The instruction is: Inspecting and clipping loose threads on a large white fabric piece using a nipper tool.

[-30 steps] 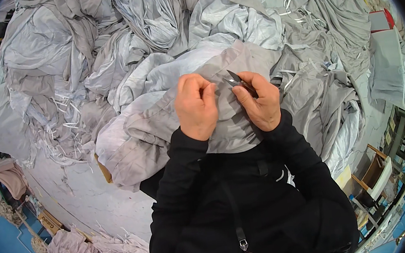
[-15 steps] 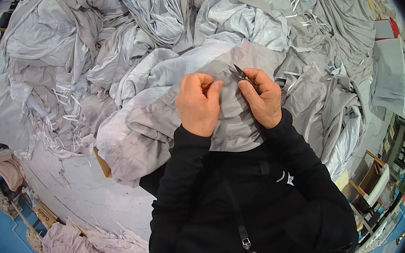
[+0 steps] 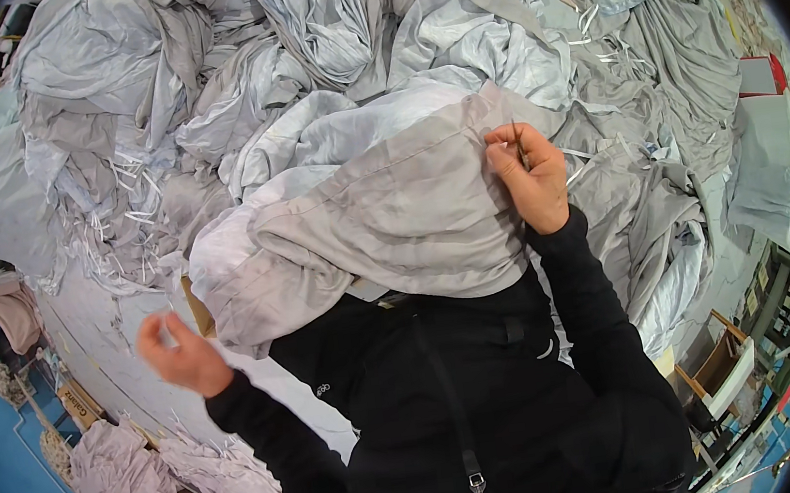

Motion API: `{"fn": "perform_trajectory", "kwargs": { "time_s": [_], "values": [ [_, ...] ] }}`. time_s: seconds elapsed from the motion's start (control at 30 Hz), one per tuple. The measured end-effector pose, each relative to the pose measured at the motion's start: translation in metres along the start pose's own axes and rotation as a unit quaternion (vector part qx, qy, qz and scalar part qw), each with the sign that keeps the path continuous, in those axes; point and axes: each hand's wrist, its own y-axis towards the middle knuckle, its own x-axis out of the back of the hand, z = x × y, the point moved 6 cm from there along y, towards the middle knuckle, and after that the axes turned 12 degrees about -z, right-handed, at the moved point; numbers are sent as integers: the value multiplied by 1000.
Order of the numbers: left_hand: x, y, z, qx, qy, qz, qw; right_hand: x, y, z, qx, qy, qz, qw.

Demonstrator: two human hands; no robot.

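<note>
Head view: with our right hand (image 3: 537, 180) pinching the dark snips (image 3: 518, 141), we'd best angle them off the grey cloth (image 3: 389, 210); our left hand (image 3: 188, 356) is blurred, grip unclear.

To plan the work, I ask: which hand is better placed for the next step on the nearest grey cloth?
Probably the right hand: it is over this cloth and grips a slim dark tool, partly hidden. The left hand is out to the left, clear of it.
</note>
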Motion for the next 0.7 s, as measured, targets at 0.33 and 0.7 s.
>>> {"fn": "perform_trajectory", "kwargs": {
  "time_s": [0.33, 0.7],
  "values": [
    [-117, -56, -225, -77, -366, 263, 890, -3, 78, -10, 34, 56, 144, 987],
    [-144, -74, -247, 56, -420, 489, 762, 13, 95, -37, -68, -56, 333, 939]
  ]
}}
